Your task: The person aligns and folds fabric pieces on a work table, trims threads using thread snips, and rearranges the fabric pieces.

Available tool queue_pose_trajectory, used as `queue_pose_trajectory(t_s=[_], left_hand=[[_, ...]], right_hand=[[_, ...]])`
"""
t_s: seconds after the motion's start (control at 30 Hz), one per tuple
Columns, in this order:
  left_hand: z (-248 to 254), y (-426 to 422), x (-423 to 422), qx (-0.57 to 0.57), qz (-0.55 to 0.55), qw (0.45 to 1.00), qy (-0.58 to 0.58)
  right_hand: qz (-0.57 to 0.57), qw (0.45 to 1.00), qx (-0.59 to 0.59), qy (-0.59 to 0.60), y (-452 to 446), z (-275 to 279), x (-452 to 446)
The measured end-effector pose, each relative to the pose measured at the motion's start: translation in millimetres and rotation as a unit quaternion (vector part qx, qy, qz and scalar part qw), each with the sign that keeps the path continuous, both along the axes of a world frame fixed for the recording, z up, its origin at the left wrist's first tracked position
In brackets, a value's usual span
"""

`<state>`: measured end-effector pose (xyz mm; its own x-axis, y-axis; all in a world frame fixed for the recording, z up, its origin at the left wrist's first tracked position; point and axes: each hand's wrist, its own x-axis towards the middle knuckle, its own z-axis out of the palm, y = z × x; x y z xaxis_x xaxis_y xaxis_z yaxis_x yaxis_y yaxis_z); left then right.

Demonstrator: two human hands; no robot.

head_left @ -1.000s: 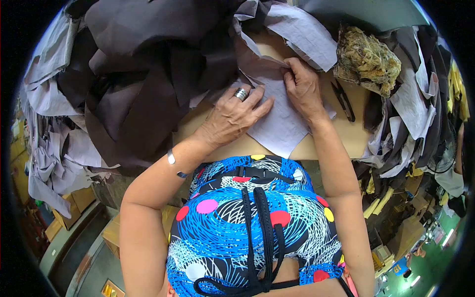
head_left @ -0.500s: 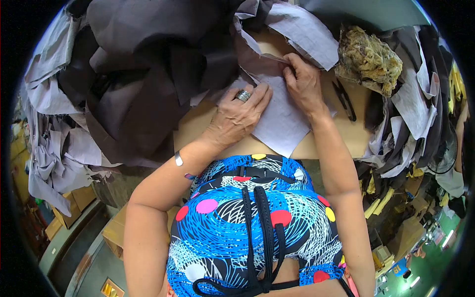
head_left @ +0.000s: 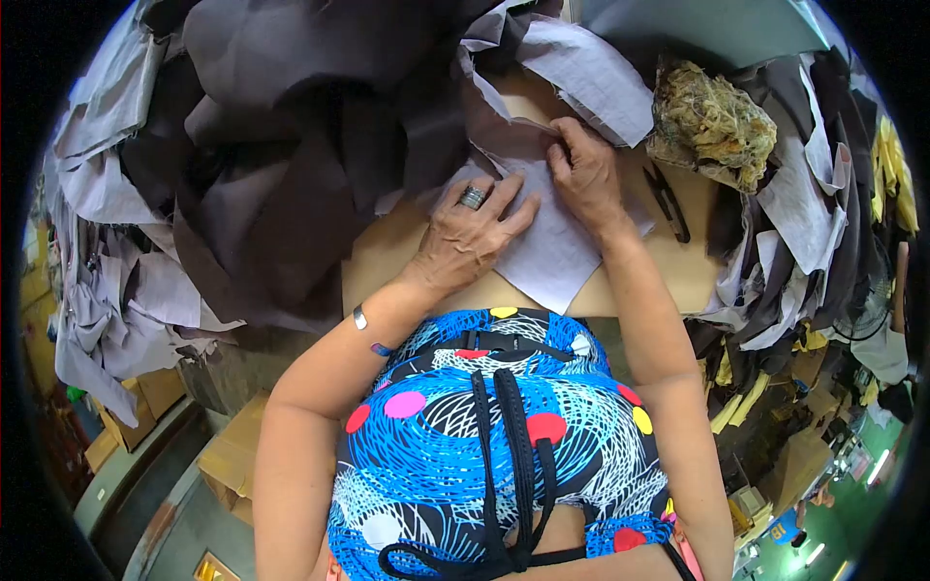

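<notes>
A pale lilac cloth piece (head_left: pixel 550 254) lies on the tan work surface (head_left: pixel 387 259) in front of me. My left hand (head_left: pixel 472 230), with a ring on one finger, rests on its left side with fingers somewhat apart. At the cloth's upper right edge, my right hand (head_left: pixel 587 174) pinches the fabric between thumb and forefinger. Dark brown cloth (head_left: pixel 291 184) is heaped beside my left hand. Black thread snips (head_left: pixel 666 203) lie to the right of my right hand. Another pale strip (head_left: pixel 591 77) curves above the hands.
A clear bag of yellowish thread scraps (head_left: pixel 715 126) sits at the upper right. Pale and dark cloth pieces hang at the left edge (head_left: pixel 107 184) and right edge (head_left: pixel 809 213). Cardboard boxes (head_left: pixel 232 455) stand below left. A person in blue (head_left: pixel 785 526) is far off at lower right.
My left hand's fingers have drawn together and then spread again on the cloth, and its forearm has shifted right. My right hand keeps its pinch at the cloth's edge.
</notes>
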<state>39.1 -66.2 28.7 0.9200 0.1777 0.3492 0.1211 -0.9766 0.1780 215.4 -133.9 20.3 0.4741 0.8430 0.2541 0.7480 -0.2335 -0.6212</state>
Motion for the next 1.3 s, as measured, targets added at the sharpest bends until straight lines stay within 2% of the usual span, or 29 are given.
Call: queue_pose_trajectory(t_s=[0.17, 0.27, 0.37, 0.47, 0.63, 0.8, 0.87, 0.97, 1.3], left_hand=[[2.9, 2.4, -1.7, -0.022, -0.026, 0.999, 0.001], [5.8, 4.5, -2.5, -0.074, -0.043, 0.996, -0.022], [-4.0, 7.9, -7.2, -0.125, -0.006, 0.991, -0.053], [1.4, 20.7, -13.6, -0.09, 0.019, 0.994, -0.053], [6.9, 17.2, -16.4, -0.064, -0.017, 0.998, -0.023], [13.3, 4.2, -23.8, -0.128, -0.068, 0.989, 0.041], [8.2, 7.2, -21.2, -0.107, -0.054, 0.993, 0.02], [2.0, 9.7, -21.7, -0.079, -0.042, 0.996, -0.013], [-0.4, 8.4, -23.2, -0.108, -0.029, 0.993, -0.023]], right_hand=[[0.007, 1.0, -0.004, 0.007, 0.7, -2.8, 1.4], [-0.001, 1.0, -0.027, 0.013, -0.3, 0.9, 0.2], [0.003, 1.0, -0.003, 0.021, -0.9, -2.4, 0.7], [0.002, 1.0, -0.011, 0.028, -0.2, 0.4, 0.5], [0.042, 0.999, -0.007, 0.026, -7.6, 3.3, 1.0], [0.054, 0.989, -0.132, 0.036, -27.1, 29.4, 3.7], [0.034, 0.984, -0.174, 0.029, -25.7, 35.2, 5.9], [-0.012, 0.995, -0.096, -0.012, -20.4, 17.8, 1.3], [-0.009, 0.999, -0.037, -0.01, -19.8, 3.9, -0.3]])
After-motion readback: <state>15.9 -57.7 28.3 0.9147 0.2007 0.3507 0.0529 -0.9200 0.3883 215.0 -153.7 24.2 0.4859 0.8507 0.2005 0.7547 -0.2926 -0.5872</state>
